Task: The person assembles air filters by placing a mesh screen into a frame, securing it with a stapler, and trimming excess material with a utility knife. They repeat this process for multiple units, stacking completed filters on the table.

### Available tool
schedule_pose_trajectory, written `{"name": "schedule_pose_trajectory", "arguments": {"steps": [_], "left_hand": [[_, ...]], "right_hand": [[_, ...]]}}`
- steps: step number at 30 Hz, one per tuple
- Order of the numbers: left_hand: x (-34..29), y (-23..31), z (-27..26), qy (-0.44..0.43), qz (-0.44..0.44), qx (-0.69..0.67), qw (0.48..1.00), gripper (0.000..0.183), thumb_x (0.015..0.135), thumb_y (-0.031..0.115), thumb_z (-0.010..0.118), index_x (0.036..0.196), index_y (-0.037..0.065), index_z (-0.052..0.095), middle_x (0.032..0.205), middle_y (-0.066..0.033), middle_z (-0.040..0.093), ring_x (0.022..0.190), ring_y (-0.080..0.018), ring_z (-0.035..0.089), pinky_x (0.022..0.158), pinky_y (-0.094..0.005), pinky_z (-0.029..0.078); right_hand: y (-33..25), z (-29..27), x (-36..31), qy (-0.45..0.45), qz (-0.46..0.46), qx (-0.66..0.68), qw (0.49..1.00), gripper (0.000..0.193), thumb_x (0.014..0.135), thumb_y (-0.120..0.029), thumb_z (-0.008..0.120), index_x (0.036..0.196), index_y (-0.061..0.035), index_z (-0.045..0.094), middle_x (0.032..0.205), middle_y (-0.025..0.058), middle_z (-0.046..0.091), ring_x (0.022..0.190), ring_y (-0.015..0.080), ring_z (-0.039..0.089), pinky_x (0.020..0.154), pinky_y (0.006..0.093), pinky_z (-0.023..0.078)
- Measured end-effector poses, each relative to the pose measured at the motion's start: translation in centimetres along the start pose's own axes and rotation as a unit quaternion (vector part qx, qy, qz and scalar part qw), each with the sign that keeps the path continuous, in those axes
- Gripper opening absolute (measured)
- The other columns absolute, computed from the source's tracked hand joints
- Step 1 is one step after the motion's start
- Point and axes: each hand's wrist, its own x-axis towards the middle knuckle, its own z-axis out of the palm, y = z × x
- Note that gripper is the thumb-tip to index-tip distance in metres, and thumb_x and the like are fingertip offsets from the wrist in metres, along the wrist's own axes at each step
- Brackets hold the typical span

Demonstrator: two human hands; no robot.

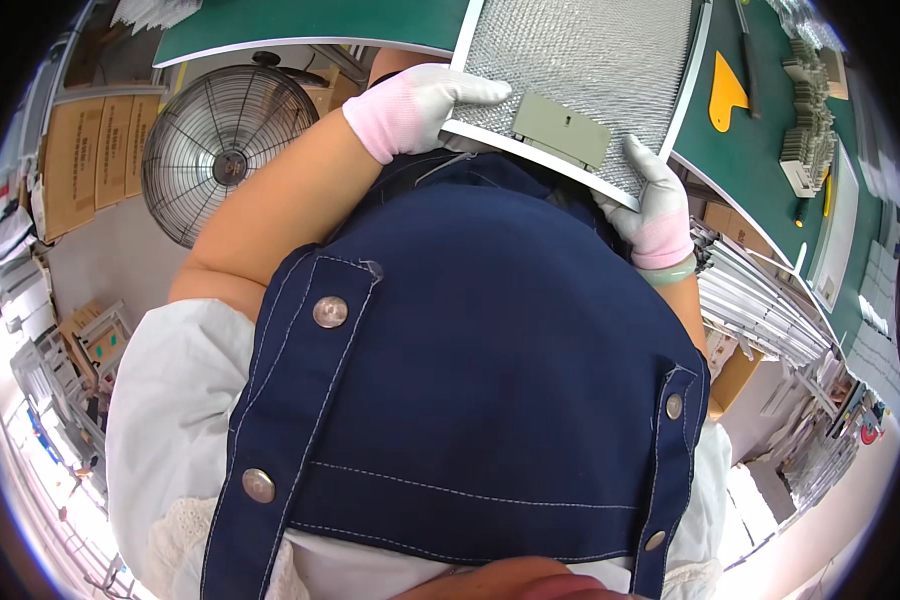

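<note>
A framed metal mesh filter (595,50) extends over the table edge toward me, its silvery mesh set in a pale metal frame. On its near edge sits a grey-green rectangular plate (561,130) with a small dark slot. My left hand (425,105), in a white and pink glove, grips the near left corner with the thumb on top and the fingers hidden beneath. At the near right corner, my right hand (655,200), gloved alike, holds the frame with its thumb over the mesh. Both hands are closed on the filter, apart from the plate.
The green tabletop (730,165) carries a yellow scraper (727,92), a dark-handled tool (750,75) and a row of stacked grey-green plastic parts (808,120) at right. A large floor fan (230,155) stands left, beside cardboard boxes (100,160). Metal strips (760,300) lie stacked below the table's right side.
</note>
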Motion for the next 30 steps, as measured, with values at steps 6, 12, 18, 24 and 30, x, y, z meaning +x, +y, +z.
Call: {"name": "schedule_pose_trajectory", "arguments": {"steps": [6, 12, 18, 24, 30], "left_hand": [[-0.6, -1.6, -0.2, 0.003, 0.028, -0.067, 0.997, 0.035, 0.098, 0.017, 0.061, 0.126, -0.004, 0.058, 0.118, -0.0092, 0.066, 0.106, -0.0176, 0.065, 0.092, -0.0306, 0.055], [-0.2, -2.1, -1.7, -0.086, 0.027, -0.029, 0.996, 0.031, 0.097, 0.024, 0.063, 0.114, -0.001, 0.066, 0.101, -0.0069, 0.069, 0.096, -0.0143, 0.066, 0.085, -0.0279, 0.055], [0.4, -3.0, -0.8, -0.009, 0.244, 0.195, 0.95, 0.026, 0.098, 0.016, 0.06, 0.118, 0.0, 0.068, 0.103, -0.0079, 0.071, 0.093, -0.0143, 0.068, 0.086, -0.0286, 0.054], [-0.6, -1.5, 1.0, 0.012, 0.018, -0.045, 0.999, 0.029, 0.097, 0.021, 0.063, 0.116, -0.001, 0.069, 0.104, -0.0078, 0.071, 0.095, -0.013, 0.067, 0.085, -0.0269, 0.053], [0.4, -3.1, 1.1, 0.012, 0.071, -0.231, 0.97, 0.036, 0.097, 0.02, 0.062, 0.124, -0.002, 0.059, 0.11, -0.0093, 0.068, 0.099, -0.0161, 0.067, 0.089, -0.0285, 0.053]], "right_hand": [[-0.4, 0.3, -2.3, 0.022, 0.005, -0.108, 0.994, 0.033, 0.096, -0.016, 0.063, 0.125, -0.0034, 0.056, 0.116, 0.0105, 0.065, 0.1, 0.0245, 0.066, 0.087, 0.0455, 0.056], [0.8, -1.5, -1.9, -0.058, 0.061, -0.052, 0.995, 0.028, 0.098, -0.017, 0.061, 0.118, 0.0032, 0.06, 0.108, 0.0141, 0.067, 0.092, 0.0238, 0.067, 0.076, 0.0342, 0.06], [0.7, -1.6, -1.3, -0.097, 0.075, 0.007, 0.992, 0.029, 0.098, -0.015, 0.06, 0.114, 0.0082, 0.061, 0.106, 0.0168, 0.068, 0.088, 0.0243, 0.068, 0.073, 0.0318, 0.059], [0.6, -2.5, -0.8, -0.032, 0.011, -0.137, 0.99, 0.024, 0.096, -0.014, 0.061, 0.108, 0.0056, 0.066, 0.1, 0.0156, 0.07, 0.087, 0.023, 0.068, 0.07, 0.0316, 0.057], [0.8, -2.8, -1.2, -0.05, 0.008, -0.06, 0.997, 0.023, 0.097, -0.015, 0.061, 0.111, 0.0031, 0.064, 0.106, 0.0128, 0.068, 0.097, 0.0252, 0.066, 0.086, 0.0419, 0.055]]}}
